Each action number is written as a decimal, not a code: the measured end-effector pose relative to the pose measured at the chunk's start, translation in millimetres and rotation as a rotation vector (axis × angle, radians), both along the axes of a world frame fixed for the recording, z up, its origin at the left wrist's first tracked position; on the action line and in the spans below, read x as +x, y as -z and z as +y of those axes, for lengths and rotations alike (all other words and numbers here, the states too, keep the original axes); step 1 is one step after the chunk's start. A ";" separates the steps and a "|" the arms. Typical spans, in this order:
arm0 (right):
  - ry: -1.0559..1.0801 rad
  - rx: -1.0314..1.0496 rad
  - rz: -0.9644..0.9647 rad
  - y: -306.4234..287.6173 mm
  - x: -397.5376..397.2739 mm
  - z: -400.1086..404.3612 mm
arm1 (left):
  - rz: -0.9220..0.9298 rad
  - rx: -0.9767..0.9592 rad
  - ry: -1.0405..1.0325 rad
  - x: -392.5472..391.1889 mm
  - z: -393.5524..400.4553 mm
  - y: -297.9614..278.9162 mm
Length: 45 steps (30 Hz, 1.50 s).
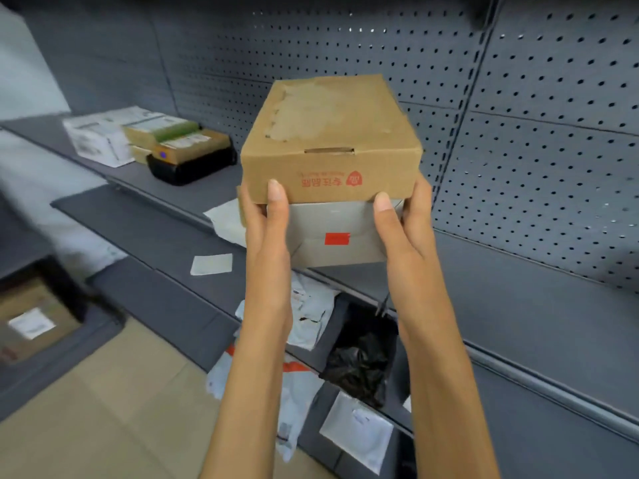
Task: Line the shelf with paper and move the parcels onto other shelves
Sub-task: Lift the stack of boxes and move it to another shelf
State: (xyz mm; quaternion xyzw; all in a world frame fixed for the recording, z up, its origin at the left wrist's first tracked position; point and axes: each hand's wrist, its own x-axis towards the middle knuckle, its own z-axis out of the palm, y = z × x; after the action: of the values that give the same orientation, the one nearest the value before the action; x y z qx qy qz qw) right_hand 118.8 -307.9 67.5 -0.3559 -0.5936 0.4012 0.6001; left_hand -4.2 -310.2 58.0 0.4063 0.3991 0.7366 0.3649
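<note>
I hold a stack of two parcels in front of the dark grey shelving. On top is a brown cardboard box with upside-down red print, and under it a grey box with a red sticker. My left hand grips the stack's left side, thumb on the brown box's front. My right hand grips the right side the same way. The stack hangs above the upper shelf, whose right part is bare metal. No lining paper lies on it that I can see.
Several parcels are piled at the far left of the upper shelf: a white box, green-labelled boxes, a black packet. Lower shelves hold white mailers, a black bag and a white envelope. A labelled brown box sits lower left. Perforated back panel behind.
</note>
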 end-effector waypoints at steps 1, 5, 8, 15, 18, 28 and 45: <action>-0.026 0.000 0.008 0.1 -17.1 3.4 | 0.005 0.006 -0.026 -16.2 -0.4 -1.0; -0.104 -0.007 0.036 2.4 -87.2 15.4 | 0.024 0.036 -0.120 -82.9 -2.6 -1.0; -0.147 -0.003 0.038 4.8 -129.6 24.0 | 0.016 0.046 -0.191 -119.4 -4.9 2.2; -0.308 -0.002 0.018 11.9 -211.7 55.0 | -0.024 0.044 -0.352 -192.0 7.7 11.6; -0.361 -0.002 0.009 15.0 -249.8 78.4 | 0.003 0.053 -0.415 -225.1 25.4 13.4; -0.420 0.001 0.025 8.4 -364.2 182.5 | 0.040 0.059 -0.493 -333.4 120.4 3.5; -0.238 0.019 0.006 4.1 -452.6 322.9 | 0.044 0.095 -0.299 -434.5 277.8 3.0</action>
State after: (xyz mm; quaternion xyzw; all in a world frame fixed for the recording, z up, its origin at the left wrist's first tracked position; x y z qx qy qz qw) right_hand -333.7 15.0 63.4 -0.2759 -0.6335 0.4650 0.5535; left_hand -438.7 -32.4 55.0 0.3752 0.4274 0.7918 0.2228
